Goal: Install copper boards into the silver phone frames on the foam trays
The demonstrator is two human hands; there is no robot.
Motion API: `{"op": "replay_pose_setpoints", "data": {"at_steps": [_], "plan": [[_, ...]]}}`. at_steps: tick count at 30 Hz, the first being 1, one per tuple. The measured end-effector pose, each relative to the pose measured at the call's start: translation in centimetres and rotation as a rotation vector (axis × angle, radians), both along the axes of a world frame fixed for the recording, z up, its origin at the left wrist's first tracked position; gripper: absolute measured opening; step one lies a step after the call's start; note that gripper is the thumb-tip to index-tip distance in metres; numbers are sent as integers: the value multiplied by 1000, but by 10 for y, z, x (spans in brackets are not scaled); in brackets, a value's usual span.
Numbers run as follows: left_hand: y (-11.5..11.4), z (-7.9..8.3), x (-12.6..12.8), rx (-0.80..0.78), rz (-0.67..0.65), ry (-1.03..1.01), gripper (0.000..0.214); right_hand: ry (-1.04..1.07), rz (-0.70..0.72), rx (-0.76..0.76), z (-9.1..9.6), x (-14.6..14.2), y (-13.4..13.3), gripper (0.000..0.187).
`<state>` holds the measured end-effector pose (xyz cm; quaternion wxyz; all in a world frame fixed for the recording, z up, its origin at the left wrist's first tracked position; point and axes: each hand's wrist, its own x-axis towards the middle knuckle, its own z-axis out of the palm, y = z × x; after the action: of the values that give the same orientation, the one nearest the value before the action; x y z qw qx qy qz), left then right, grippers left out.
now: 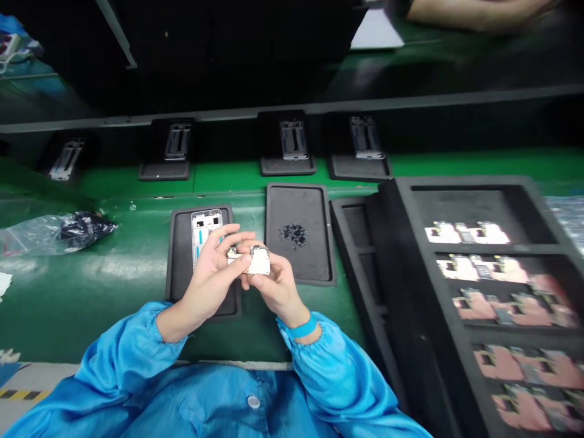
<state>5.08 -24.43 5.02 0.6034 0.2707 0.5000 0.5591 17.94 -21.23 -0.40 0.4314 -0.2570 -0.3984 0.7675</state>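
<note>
Between my two hands is a small phone circuit board [260,261], pale on its face with dark parts along the far edge. My left hand [219,261] pinches its left end between thumb and fingers. At the lower right corner, the thumb and fingers of my right hand [278,289] are closed on the same board. A phone frame [206,220] with blue strips lies on a black tray [180,274] under my left hand, which covers part of it. Right of my hands, another black tray [298,201] bears a pile of small black pieces [293,235].
At right stands a black foam rack [465,182] with several rows of circuit boards [483,267]. Several trays with phone frames [294,140] line the far side of the green bench [123,286]. A plastic bag [77,233] lies left. Another person's arm [474,13] shows at top right.
</note>
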Motion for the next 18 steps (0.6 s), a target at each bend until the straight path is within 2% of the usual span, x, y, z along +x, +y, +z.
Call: {"op": "replay_pose_setpoints", "data": {"at_steps": [3, 5, 7, 9, 10, 13, 15, 18], "plan": [[5, 3, 1, -17, -38, -6, 69, 41, -25, -34, -1, 1, 3, 48], [24, 3, -4, 20, -140, 60, 67, 64, -91, -40, -1, 3, 9, 44], [62, 0, -12, 54, -234, 307, 58, 62, -202, -51, -1, 7, 18, 45], [117, -6, -17, 34, -240, 678, 46, 52, -312, -80, -1, 13, 26, 49], [147, -10, -18, 3, -221, 783, 42, 51, -347, -99, -2, 16, 30, 50], [228, -23, -12, -78, -236, 924, 38, 63, -384, -131, -7, 21, 39, 44], [261, -32, -2, -126, -260, 984, 38, 73, -386, -132, -10, 22, 42, 41], [278, -41, 10, -145, -271, 1033, 40, 89, -372, -126, -13, 22, 44, 40]]}}
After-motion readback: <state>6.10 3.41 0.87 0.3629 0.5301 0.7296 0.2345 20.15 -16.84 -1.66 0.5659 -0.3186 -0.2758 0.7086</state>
